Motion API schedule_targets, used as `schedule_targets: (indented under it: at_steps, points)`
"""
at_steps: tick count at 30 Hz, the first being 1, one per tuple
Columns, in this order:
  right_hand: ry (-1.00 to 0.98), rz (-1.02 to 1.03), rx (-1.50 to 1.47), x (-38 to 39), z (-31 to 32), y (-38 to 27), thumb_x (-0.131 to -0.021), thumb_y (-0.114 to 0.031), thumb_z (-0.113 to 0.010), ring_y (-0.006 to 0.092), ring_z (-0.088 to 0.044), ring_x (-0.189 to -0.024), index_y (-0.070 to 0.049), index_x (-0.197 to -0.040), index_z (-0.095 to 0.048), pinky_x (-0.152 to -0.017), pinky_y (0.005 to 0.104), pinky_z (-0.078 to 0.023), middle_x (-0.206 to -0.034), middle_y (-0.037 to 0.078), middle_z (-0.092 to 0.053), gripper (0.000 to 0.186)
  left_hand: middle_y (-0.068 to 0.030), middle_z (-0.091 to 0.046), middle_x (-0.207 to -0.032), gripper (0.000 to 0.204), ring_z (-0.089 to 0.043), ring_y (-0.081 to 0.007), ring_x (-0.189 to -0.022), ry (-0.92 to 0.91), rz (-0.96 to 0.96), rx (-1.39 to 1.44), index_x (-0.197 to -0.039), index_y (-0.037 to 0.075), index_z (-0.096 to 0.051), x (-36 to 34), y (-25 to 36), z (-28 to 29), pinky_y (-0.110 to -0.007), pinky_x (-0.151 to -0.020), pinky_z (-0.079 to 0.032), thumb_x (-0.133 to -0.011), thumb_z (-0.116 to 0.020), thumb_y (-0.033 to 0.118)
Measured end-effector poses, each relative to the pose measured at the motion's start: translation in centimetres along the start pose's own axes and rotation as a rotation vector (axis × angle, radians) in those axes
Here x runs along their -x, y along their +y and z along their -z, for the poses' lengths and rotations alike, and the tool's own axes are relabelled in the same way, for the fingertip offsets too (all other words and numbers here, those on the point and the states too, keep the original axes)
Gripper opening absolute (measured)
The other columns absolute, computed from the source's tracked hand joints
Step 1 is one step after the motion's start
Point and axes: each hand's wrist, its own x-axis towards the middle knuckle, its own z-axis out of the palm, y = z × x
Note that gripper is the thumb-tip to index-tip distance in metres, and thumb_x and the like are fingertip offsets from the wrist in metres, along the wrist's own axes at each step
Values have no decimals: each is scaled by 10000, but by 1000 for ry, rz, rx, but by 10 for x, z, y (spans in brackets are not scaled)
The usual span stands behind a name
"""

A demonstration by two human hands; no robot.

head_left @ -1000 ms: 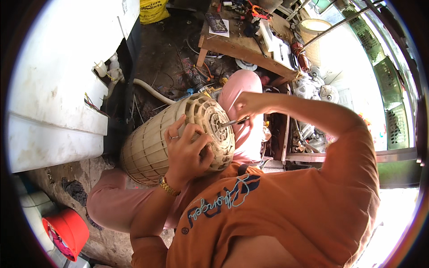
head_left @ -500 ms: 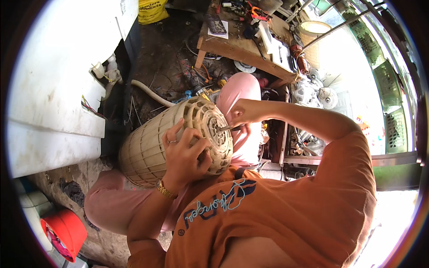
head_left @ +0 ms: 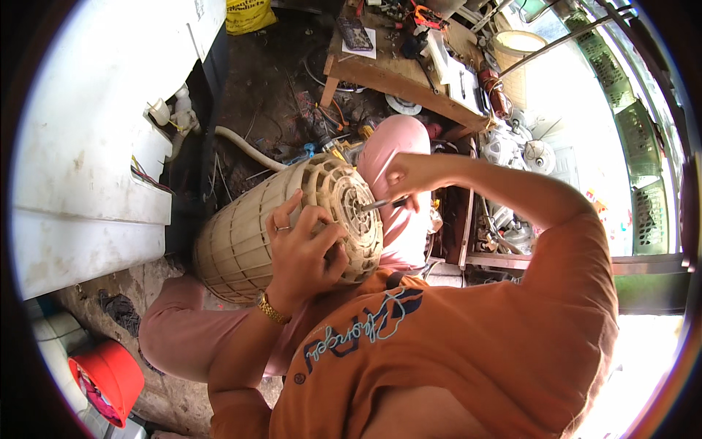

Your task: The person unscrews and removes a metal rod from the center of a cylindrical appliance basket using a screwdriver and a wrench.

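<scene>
A beige ribbed washing machine drum (head_left: pixel 245 238) lies on its side across my legs, its round slotted end tilted toward the right. My left hand (head_left: pixel 307 238) is curled over the near side of that end, fingertips on the plastic. Metal rods its hub (head_left: pixel 357 207) at the centre, where the tip of a slim metal hand tool (head_left: pixel 376 205) rests. My right hand (head_left: pixel 407 178) is closed around the tool's other end. My fingers cover most of its handle, so its exact kind is hidden.
At the left stands a large white appliance body (head_left: pixel 88 168) with a grey hose (head_left: pixel 248 150). A wooden workbench (head_left: pixel 395 77) holds tools and papers. A drill (head_left: pixel 322 135) lies on the littered floor. A red bucket (head_left: pixel 110 380) sits at lower left.
My right hand has risen slightly, and the tool's shaft slants more upward from the hub. My left hand and the drum have stayed nearly still.
</scene>
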Motion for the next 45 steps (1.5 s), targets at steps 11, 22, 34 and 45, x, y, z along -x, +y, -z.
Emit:
schedule_targets:
  at_steps: [11,22,34,45]
  points:
    - [-41,45,32,-20,-6,-1,-922,-184,-632,242,-704,-588,93,-797,-597,-525,308,-567,-709,180,-674,306,9,-581,-956,133,-481,-370,-1199,-2,-3,0,-783,209,-689,-2,-2,-1,-492,-981,-322,-655,-677,175]
    - [-93,69,55,-37,-9,1,-910,-217,-659,191,-694,-599,33,-726,-567,-496,302,-572,-606,92,-584,324,-5,-590,-996,155,-477,-355,-1199,0,-14,12,-789,199,-697,-5,-6,0,-477,-1000,-321,-638,-679,174]
    - [562,472,-503,64,22,70,-886,-285,-729,142,-654,-593,-13,-901,-608,-548,255,-548,-721,71,-649,298,-73,-582,-1147,140,-517,-329,-1065,-122,-49,149,-743,118,-630,-52,-34,8,-432,-893,-418,-604,-643,122]
    - [696,841,-1167,-39,-77,107,-957,-138,-627,193,-684,-744,19,-1148,-621,-733,321,-584,-902,119,-701,247,-43,-603,-1098,123,-518,-320,-1082,-144,-37,218,-723,92,-609,-58,-38,1,-424,-911,-461,-600,-613,87]
